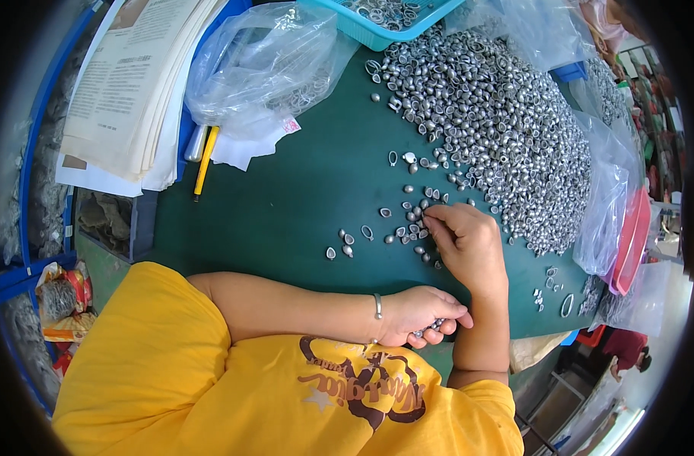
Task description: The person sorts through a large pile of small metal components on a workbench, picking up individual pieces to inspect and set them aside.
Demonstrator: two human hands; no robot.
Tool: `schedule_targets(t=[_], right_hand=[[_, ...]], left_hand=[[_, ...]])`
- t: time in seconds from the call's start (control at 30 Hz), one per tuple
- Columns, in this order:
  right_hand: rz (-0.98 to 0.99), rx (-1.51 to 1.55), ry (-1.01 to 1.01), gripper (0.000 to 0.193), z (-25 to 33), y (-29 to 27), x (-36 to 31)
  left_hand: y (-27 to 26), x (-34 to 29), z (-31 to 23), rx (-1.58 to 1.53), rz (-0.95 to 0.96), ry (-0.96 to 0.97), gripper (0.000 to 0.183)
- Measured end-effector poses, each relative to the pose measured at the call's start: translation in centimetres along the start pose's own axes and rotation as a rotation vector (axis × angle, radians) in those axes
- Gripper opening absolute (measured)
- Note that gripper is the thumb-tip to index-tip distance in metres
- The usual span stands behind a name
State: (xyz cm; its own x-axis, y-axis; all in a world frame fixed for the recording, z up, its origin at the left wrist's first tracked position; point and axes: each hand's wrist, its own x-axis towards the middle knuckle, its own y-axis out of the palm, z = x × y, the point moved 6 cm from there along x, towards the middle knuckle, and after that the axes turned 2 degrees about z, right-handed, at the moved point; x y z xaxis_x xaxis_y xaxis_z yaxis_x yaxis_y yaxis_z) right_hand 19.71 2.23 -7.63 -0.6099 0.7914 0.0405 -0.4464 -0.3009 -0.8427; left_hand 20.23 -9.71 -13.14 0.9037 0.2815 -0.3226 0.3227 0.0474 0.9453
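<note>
Curled loosely near my body, my left hand (pixel 417 313) holds several small grey metal pieces (pixel 430 328) in its fingers, close to my right forearm. My right hand (pixel 469 242) reaches over the green tabletop (pixel 278 213) with thumb and fingers pinched together. Its fingertips are at a loose group of small metal pieces (pixel 412 216), some domed, some hollow teardrop rings. Whatever lies between those fingertips is too small to make out. Beyond the hand spreads a large heap of similar silvery pieces (pixel 491 121).
A turquoise basket (pixel 373 34) with metal rings stands at the far edge. Left of it are a clear plastic bag (pixel 263 64), a yellow pen (pixel 205 163) and stacked papers (pixel 126 83). Plastic bags (pixel 605 190) and a red tray (pixel 632 243) line the right side.
</note>
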Motion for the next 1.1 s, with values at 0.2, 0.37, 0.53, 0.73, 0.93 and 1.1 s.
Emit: schedule_targets(t=[0.2, 0.37, 0.53, 0.73, 0.93, 1.1], right_hand=[[-0.033, 0.424, 0.151, 0.005, -2.2, 0.2, -0.3], [-0.078, 1.749, 0.181, 0.014, -3.0, -0.8, 0.2], [0.022, 0.933, 0.443, 0.007, -2.4, 0.9, 0.4], [-0.053, 0.027, 0.029, 0.010, 1.1, 1.4, 1.4], [-0.074, 0.556, 0.199, 0.007, -0.6, 1.4, 0.9], [0.070, 1.653, 0.070, 0.010, -1.6, 0.0, 1.0]], left_hand=[[0.0, -0.1, -0.1, 0.014, -0.006, 0.001, 0.024], [0.1, 0.1, 0.0, 0.021, 0.011, 0.006, 0.024], [0.1, 0.0, -0.1, 0.021, 0.011, 0.014, 0.023], [0.0, 0.0, -0.1, 0.041, -0.004, 0.021, 0.023], [0.0, 0.1, -0.1, 0.034, 0.002, 0.024, 0.023], [0.2, -0.1, -0.1, 0.051, -0.002, 0.014, 0.024]])
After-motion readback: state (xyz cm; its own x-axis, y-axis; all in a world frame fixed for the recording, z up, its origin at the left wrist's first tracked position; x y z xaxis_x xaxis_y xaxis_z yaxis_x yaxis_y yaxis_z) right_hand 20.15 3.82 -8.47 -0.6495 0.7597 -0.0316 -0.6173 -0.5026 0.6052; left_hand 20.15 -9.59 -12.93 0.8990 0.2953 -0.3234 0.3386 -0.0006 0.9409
